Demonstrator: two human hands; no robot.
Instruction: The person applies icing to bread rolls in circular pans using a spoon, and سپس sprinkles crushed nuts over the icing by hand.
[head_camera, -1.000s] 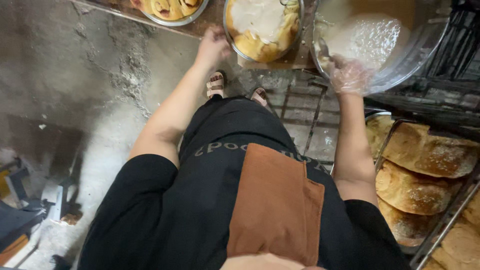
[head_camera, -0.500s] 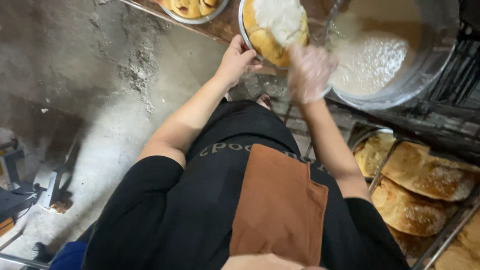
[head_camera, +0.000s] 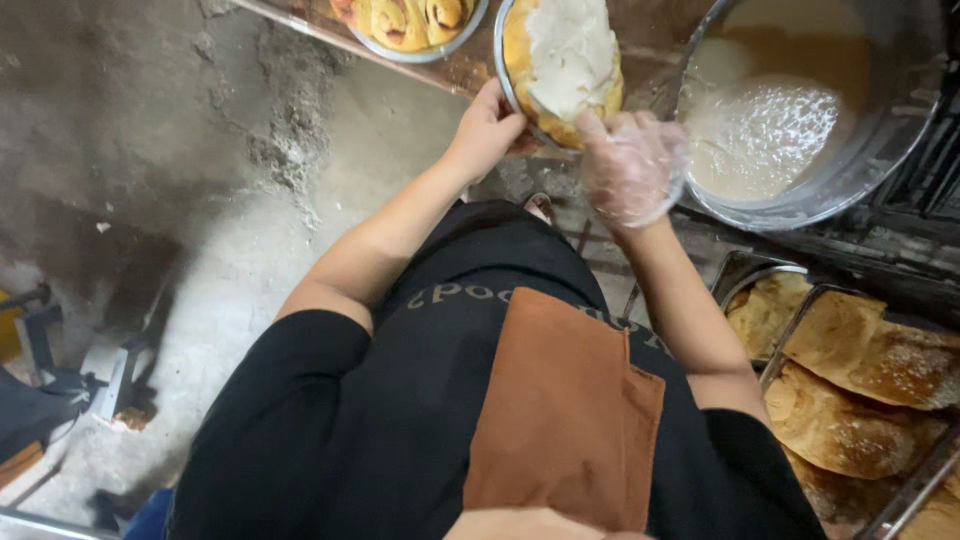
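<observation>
My left hand grips the near rim of a round metal pan of golden rolls topped with white icing. My right hand, in a thin clear plastic glove, sits at the pan's near right edge with fingertips touching the rolls. Whether it holds anything I cannot make out. To the right stands a large metal bowl holding pale, bubbly icing.
A second pan of uniced swirl rolls sits at the top left on the wooden counter. Trays of baked flat breads fill a rack at lower right. Grey concrete floor lies to the left. My black shirt and brown apron fill the foreground.
My gloved right hand has come out of the big bowl leftward to the iced pan. The left hand has stayed on the pan's rim, and the view has shifted.
</observation>
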